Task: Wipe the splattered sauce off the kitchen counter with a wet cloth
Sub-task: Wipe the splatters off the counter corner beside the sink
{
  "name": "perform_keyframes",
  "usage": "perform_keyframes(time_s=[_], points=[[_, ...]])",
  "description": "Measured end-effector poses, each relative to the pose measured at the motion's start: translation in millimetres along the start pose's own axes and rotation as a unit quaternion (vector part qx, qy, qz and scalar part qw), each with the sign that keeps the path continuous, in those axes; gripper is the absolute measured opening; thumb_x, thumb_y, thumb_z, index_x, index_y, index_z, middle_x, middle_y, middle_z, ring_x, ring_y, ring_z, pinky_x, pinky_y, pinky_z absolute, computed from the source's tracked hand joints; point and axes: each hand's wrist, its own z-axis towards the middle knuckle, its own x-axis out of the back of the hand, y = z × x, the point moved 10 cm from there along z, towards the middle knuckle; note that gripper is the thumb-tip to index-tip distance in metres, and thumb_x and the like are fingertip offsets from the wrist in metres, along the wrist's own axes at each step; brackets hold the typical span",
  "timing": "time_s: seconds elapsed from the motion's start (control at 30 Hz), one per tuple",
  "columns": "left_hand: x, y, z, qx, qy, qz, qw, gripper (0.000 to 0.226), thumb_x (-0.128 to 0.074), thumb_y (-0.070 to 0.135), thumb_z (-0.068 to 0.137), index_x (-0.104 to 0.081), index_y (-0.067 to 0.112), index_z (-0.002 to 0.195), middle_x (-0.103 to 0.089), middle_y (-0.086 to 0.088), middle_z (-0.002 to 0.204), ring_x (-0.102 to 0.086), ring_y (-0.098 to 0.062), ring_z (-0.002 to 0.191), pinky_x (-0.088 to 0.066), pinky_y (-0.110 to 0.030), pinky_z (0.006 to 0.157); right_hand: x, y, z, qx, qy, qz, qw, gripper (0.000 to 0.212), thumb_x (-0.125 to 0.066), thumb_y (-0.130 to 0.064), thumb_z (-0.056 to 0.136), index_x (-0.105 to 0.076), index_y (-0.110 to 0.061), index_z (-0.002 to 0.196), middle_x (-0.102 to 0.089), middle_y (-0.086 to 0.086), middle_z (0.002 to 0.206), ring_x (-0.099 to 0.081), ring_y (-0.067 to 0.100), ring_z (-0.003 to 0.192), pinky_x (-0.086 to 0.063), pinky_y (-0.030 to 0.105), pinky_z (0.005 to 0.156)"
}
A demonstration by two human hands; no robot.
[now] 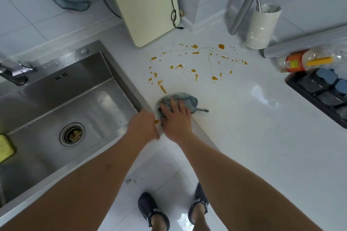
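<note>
Orange-brown sauce splatter (pixel 195 62) lies in many drops and streaks across the white counter (pixel 253 118), beyond my hands. A bunched grey-blue cloth (pixel 185 97) rests on the counter near its front edge. My right hand (pixel 175 118) lies flat on top of the cloth, fingers spread, pressing it down. My left hand (pixel 143 125) sits at the counter's front edge right beside it, curled, with a small smear of sauce between the two hands. Whether the left hand grips anything is hidden.
A steel sink (pixel 62 110) with a tap (pixel 13 73) is to the left. A pale cutting board (pixel 148 3) leans on the back wall with a black cable (pixel 173 13). A white holder (pixel 262 26), a sauce bottle (pixel 308 61) and a dark tray (pixel 323 92) stand right.
</note>
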Motion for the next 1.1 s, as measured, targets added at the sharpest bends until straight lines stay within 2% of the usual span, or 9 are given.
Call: perform_keyframes(time_s=[0.13,0.27,0.4,0.53,0.67,0.83,0.9,1.0,1.1], points=[[1.3,-0.3,-0.9,-0.003,-0.005,-0.008,1.000,0.057,-0.091,0.051,0.071,-0.072,0.014,0.109,-0.064,-0.007,0.114,-0.068,-0.024,0.100,-0.055,-0.034,0.087,8.7,36.2,-0.2,0.028,-0.020,-0.031,0.999,0.062,-0.031,-0.069,0.095,-0.023,-0.051,0.154,-0.012,-0.003,0.169,-0.008,0.033,0.154,-0.012,0.054,0.123],[-1.6,-1.0,0.0,-0.005,-0.016,-0.010,1.000,0.056,-0.092,0.049,0.072,-0.073,0.009,0.107,-0.064,-0.008,0.114,-0.069,-0.026,0.097,-0.058,-0.037,0.088,31.9,176.2,-16.6,-0.177,-0.041,-0.035,0.983,0.085,-0.028,-0.092,0.079,-0.006,-0.056,0.153,0.007,0.003,0.169,0.005,0.036,0.154,-0.007,0.057,0.121],[-0.2,-1.4,1.9,-0.016,-0.013,-0.004,1.000,0.049,-0.092,0.049,0.071,-0.069,0.014,0.096,-0.065,-0.008,0.113,-0.069,-0.025,0.092,-0.060,-0.038,0.088,36.1,224.8,-31.0,-0.305,-0.046,0.012,0.951,0.075,-0.028,-0.082,0.086,-0.008,-0.056,0.154,0.006,0.003,0.169,0.006,0.035,0.154,-0.006,0.058,0.121],[-1.5,-2.5,0.9,-0.017,-0.002,0.008,1.000,0.049,-0.092,0.049,0.071,-0.069,0.014,0.097,-0.066,-0.007,0.115,-0.069,-0.024,0.090,-0.061,-0.040,0.085,25.5,131.6,-9.0,-0.178,-0.009,0.000,0.984,0.061,-0.039,-0.054,0.098,-0.019,-0.048,0.156,-0.001,0.007,0.170,0.000,0.039,0.154,-0.007,0.059,0.122],[-8.8,-4.9,-1.2,-0.004,0.017,-0.016,1.000,0.060,-0.088,0.044,0.077,-0.067,0.009,0.120,-0.058,-0.009,0.121,-0.063,-0.027,0.103,-0.058,-0.039,0.086,13.6,11.7,1.4,0.007,0.026,-0.027,0.999,0.054,-0.046,-0.029,0.091,-0.053,-0.027,0.145,-0.042,0.006,0.158,-0.028,0.034,0.149,-0.021,0.047,0.123],[-3.3,-13.2,-24.8,0.004,0.061,-0.069,0.996,0.076,-0.054,0.050,0.095,-0.036,0.007,0.155,-0.032,-0.017,0.164,-0.040,-0.032,0.146,-0.038,-0.041,0.117,3.9,-28.2,-19.7,0.182,0.034,-0.006,0.983,0.045,-0.059,-0.013,0.079,-0.073,-0.020,0.122,-0.071,0.000,0.124,-0.060,0.028,0.118,-0.048,0.035,0.103],[3.7,-29.9,-41.7,0.034,0.090,-0.090,0.991,0.083,-0.064,0.044,0.093,-0.030,0.007,0.159,-0.026,-0.013,0.168,-0.041,-0.030,0.146,-0.039,-0.040,0.115,17.2,16.9,-1.1,0.140,0.069,-0.013,0.988,0.048,-0.057,-0.007,0.078,-0.072,-0.018,0.122,-0.071,0.004,0.124,-0.059,0.033,0.121,-0.047,0.038,0.106],[1.6,-71.5,-61.7,0.093,0.096,-0.115,0.984,0.072,-0.071,0.046,0.089,-0.046,0.010,0.145,-0.046,-0.009,0.152,-0.053,-0.030,0.134,-0.049,-0.042,0.102,26.1,70.4,18.8,-0.017,0.026,-0.067,0.997,0.056,-0.050,-0.012,0.091,-0.049,-0.018,0.147,-0.050,0.009,0.150,-0.039,0.036,0.140,-0.036,0.044,0.115],[-7.3,-110.5,-78.0,0.140,0.061,-0.133,0.979,0.069,-0.078,0.054,0.081,-0.054,0.014,0.131,-0.056,-0.002,0.131,-0.060,-0.027,0.116,-0.054,-0.045,0.091,22.3,36.4,7.4,-0.030,-0.014,-0.059,0.998,0.058,-0.046,-0.020,0.096,-0.037,-0.023,0.154,-0.033,0.010,0.161,-0.028,0.038,0.146,-0.033,0.046,0.116]])
